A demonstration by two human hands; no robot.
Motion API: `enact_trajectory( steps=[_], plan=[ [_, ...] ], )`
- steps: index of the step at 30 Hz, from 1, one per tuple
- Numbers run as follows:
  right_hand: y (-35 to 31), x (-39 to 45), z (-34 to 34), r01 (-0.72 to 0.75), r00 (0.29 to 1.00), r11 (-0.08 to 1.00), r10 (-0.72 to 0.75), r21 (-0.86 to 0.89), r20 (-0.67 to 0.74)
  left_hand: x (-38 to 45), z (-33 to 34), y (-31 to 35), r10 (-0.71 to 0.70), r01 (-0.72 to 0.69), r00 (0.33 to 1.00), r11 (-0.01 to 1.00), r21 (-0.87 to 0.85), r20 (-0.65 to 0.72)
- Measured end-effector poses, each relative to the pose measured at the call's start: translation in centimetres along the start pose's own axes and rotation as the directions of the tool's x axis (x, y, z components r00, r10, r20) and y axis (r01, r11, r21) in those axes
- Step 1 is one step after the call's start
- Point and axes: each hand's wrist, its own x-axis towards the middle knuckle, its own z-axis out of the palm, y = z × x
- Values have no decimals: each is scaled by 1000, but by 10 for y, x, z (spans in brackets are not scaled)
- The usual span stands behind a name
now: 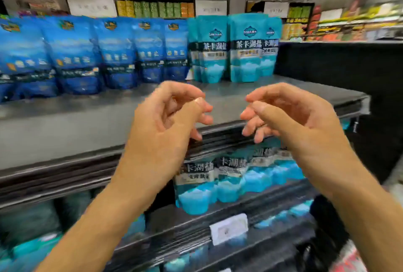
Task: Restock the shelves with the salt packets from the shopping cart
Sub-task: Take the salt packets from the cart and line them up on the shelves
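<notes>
We noted both hands, left & right, empty, fingers loosely curled, apart at frame centre. Teal salt packets stood upright upper centre on shelf, beyond both hands, right slightly nearer. Cart not seen.

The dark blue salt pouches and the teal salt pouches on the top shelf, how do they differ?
The dark blue salt pouches fill the shelf's left in a long row; the teal salt pouches form a short group to their right. The blue ones carry a gold emblem, the teal ones a dark band with large white characters. Both stand upright at the back of the grey shelf.
</notes>
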Motion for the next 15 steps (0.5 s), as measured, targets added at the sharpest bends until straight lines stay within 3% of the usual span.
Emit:
enact_trajectory(
  steps=[4, 8, 12, 15],
  plan=[
    [32, -94, -53, -147, 952, 981, 106, -127, -288, -51, 79, -51, -138, 185, 950, 972, -148, 281],
    [61, -195, -112, -389, 783, 907, 232, -163, -577, -112, 167, -112, -344, 450, 780, 889, -87, 523],
    [80, -307, -177, -586, 455, 810, 319, -10, -831, -196, 250, -164, -490, 569, 482, 805, 166, 727],
    [102, -388, -223, -707, 169, 695, 348, 133, -922, -258, 304, -196, -570, 528, 245, 757, 386, 784]
  ],
)
